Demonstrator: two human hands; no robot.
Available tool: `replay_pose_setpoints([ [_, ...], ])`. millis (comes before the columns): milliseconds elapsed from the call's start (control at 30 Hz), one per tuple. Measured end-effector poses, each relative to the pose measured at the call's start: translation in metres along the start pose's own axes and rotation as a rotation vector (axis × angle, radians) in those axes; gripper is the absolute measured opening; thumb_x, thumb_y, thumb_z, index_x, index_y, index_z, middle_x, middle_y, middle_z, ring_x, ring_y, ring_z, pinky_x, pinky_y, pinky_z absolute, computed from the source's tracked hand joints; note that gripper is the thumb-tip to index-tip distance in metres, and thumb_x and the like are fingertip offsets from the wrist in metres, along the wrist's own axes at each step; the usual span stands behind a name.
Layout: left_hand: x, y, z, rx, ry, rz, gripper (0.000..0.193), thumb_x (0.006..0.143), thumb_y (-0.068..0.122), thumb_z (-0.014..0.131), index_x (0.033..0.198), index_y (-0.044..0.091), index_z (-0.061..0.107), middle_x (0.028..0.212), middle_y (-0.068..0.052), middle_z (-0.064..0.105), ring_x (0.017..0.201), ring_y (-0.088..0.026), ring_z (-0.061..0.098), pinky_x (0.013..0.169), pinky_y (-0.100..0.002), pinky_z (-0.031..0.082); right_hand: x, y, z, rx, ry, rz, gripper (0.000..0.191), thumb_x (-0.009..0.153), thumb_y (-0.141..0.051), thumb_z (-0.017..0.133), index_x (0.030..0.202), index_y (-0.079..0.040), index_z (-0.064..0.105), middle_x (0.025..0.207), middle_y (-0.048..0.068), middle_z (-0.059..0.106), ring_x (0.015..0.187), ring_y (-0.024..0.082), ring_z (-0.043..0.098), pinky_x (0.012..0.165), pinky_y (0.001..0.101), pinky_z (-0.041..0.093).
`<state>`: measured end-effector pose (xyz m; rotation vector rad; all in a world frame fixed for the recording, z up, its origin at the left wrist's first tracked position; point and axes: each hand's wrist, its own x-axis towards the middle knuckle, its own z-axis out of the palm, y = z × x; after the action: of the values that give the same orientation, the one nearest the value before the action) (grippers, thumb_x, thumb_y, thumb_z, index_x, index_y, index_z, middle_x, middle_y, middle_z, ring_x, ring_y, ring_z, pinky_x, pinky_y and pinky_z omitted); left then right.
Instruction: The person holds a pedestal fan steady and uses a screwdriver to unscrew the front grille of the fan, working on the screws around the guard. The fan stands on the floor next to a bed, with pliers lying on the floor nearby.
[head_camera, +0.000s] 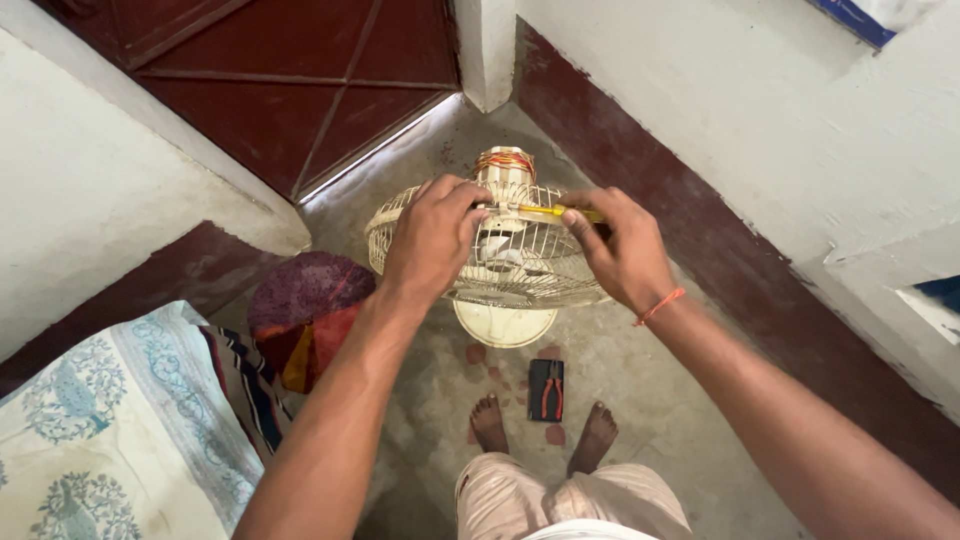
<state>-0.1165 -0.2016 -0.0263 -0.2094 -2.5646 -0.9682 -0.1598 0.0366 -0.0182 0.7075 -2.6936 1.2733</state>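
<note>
The cream wire-caged table fan (510, 250) is hemmed in by a white wall with a maroon base band (700, 170) on the right and a dark red panelled door (290, 80) behind. Bare grey concrete floor (640, 380) is left open beside the fan's base. The left is blocked by a round purple-and-red cushion (305, 315) and a pale blue-patterned bedsheet (110, 420). Between the bare feet, floor is taken by orange-handled pliers on a black pouch (546, 390).

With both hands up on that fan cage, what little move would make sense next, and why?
Probably a turn of the yellow screwdriver. The right hand holds it with the tip toward the motor housing, while the left hand grips the wire guard, seemingly steadying the fan.
</note>
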Motion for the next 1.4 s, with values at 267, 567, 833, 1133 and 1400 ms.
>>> replay_pose_setpoints([
  [267, -0.002, -0.004, 0.001, -0.060, 0.048, 0.113, 0.017, 0.094, 0.008, 0.071, 0.111, 0.005, 0.073, 0.110, -0.013, 0.071, 0.103, -0.033, 0.066, 0.091, -0.043, 0.054, 0.013, 0.002, -0.005, -0.072, -0.105, 0.098, 0.039, 0.103, -0.041, 0.062, 0.106, -0.004, 0.074, 0.076, 0.012, 0.066, 0.064, 0.019, 0.056, 0.061, 0.0365, 0.047],
  [567, -0.006, 0.005, 0.007, -0.125, 0.069, 0.112, 0.028, 0.093, 0.010, 0.070, 0.119, 0.004, 0.068, 0.114, -0.013, 0.069, 0.108, -0.034, 0.062, 0.093, -0.045, 0.050, 0.014, 0.003, -0.008, 0.033, -0.163, 0.090, 0.033, 0.093, -0.025, 0.077, 0.110, -0.005, 0.057, 0.085, 0.008, 0.071, 0.075, 0.013, 0.064, 0.068, 0.0324, 0.053],
  [833, -0.004, 0.006, 0.013, -0.121, 0.100, 0.052, 0.017, 0.094, 0.010, 0.071, 0.111, 0.005, 0.070, 0.107, -0.011, 0.068, 0.105, -0.033, 0.062, 0.091, -0.044, 0.051, 0.013, 0.007, -0.001, -0.010, -0.035, -0.051, 0.027, 0.092, -0.022, 0.079, 0.104, -0.003, 0.063, 0.097, 0.011, 0.062, 0.082, 0.021, 0.062, 0.072, 0.0360, 0.053],
  [1133, -0.004, 0.003, 0.011, -0.138, 0.103, 0.062, 0.018, 0.095, 0.011, 0.070, 0.112, 0.005, 0.069, 0.108, -0.012, 0.067, 0.106, -0.033, 0.062, 0.090, -0.044, 0.050, 0.016, -0.004, 0.000, 0.021, -0.075, 0.143, 0.031, 0.096, -0.032, 0.073, 0.111, -0.006, 0.062, 0.088, 0.012, 0.066, 0.076, 0.019, 0.061, 0.068, 0.0361, 0.052],
  [1400, -0.002, 0.001, 0.014, -0.144, 0.108, 0.080, 0.017, 0.095, 0.011, 0.070, 0.111, 0.005, 0.069, 0.108, -0.012, 0.067, 0.106, -0.034, 0.062, 0.092, -0.044, 0.050, 0.016, 0.000, 0.002, 0.048, 0.005, -0.020, 0.034, 0.094, -0.031, 0.077, 0.103, -0.003, 0.061, 0.093, 0.010, 0.069, 0.081, 0.018, 0.066, 0.071, 0.0341, 0.055],
])
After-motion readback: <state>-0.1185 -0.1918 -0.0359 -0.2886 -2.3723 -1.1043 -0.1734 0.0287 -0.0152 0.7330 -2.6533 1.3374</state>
